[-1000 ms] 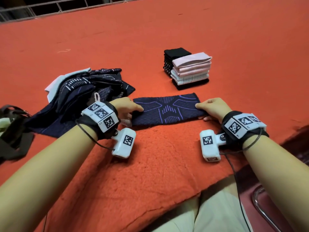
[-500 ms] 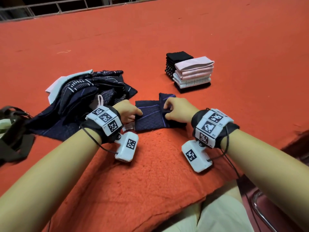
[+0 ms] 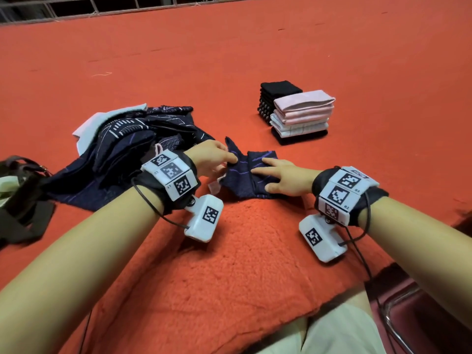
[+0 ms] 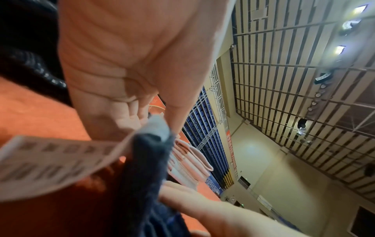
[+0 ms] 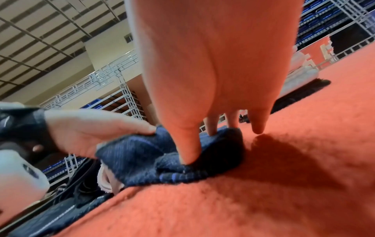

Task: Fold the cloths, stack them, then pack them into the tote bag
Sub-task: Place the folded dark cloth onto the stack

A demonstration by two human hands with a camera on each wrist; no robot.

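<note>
Now navy cloth (image 3: 249, 175) under both hands.

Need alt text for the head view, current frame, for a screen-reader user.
Two hands fold a small navy cloth on an orange blanket: the left hand pinches and lifts its left edge while the right hand presses it flat with straight fingers. A stack of folded cloths stands beyond, a pile of unfolded cloths lies left, and a dark bag sits at the left edge.
</note>
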